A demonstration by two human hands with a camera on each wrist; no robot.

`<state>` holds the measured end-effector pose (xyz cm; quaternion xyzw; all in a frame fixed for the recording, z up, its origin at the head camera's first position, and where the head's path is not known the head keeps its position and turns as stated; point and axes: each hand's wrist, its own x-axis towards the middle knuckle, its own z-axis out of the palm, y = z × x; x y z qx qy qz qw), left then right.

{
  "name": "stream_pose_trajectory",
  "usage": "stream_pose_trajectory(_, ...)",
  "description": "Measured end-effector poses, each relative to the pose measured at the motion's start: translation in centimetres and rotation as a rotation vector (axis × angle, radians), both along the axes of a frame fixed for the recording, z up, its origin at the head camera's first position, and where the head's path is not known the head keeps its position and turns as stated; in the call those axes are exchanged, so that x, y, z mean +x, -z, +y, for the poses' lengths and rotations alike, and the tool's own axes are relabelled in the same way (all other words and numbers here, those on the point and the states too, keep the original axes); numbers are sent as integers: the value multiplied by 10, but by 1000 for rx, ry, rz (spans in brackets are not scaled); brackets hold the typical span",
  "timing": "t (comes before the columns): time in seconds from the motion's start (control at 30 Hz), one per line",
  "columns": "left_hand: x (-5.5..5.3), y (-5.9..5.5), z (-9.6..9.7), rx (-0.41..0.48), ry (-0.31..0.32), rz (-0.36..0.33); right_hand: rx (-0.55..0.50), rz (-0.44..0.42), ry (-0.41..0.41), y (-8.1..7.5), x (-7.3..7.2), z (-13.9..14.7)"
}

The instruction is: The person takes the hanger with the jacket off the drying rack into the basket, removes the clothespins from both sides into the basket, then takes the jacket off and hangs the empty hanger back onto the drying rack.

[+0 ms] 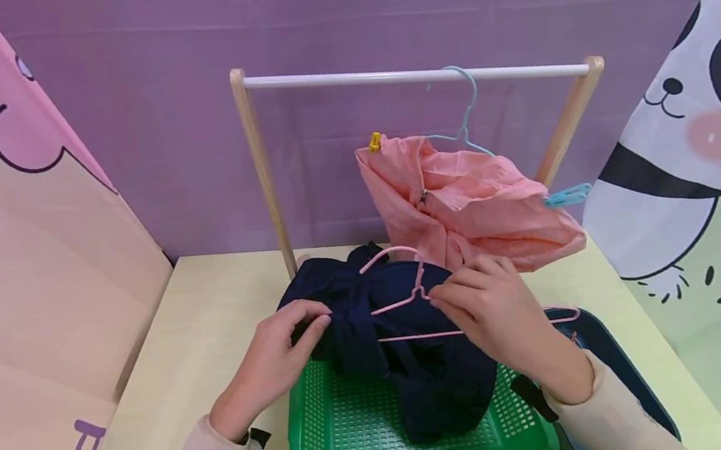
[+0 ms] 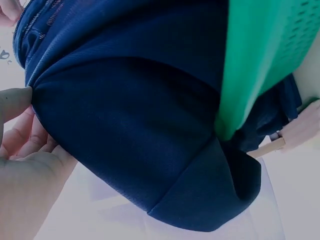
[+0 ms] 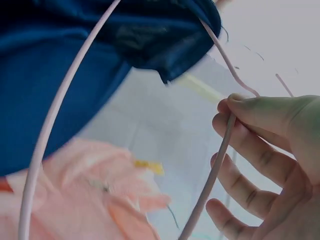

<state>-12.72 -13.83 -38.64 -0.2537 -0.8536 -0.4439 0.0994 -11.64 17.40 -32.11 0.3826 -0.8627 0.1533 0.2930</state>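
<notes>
A dark navy garment (image 1: pixel 447 401) is bunched over the green basket, with a pink hanger (image 1: pixel 420 336) partly inside its folds. My left hand (image 1: pixel 281 353) pinches the garment's edge between thumb and fingers; the left wrist view shows the cloth (image 2: pixel 120 120) stretched away from that pinch. With thumb and index finger, my right hand (image 1: pixel 500 309) pinches the hanger's shoulder wire just beside the hook. In the right wrist view, its other fingers spread loosely near the pink wire (image 3: pixel 60 100). One end of the hanger is hidden under navy cloth.
Behind stands a rack with a white rail (image 1: pixel 344 78) and wooden legs. A pink garment (image 1: pixel 498 202) hangs there on a light blue hanger (image 1: pixel 470 101), with yellow (image 1: pixel 375 142) and blue (image 1: pixel 567 195) clips. The green basket (image 1: pixel 308 446) overlaps a dark blue tray (image 1: pixel 638 379).
</notes>
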Motion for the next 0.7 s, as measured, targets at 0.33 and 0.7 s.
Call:
stream_pose_trajectory(0.33,3,6,-8,3,-15,-24,-15,69,99,-24,17,40)
stream_pose_trajectory(0.7,7,19,-21,-12,-55,-82,-57,94,185,-36,21,69)
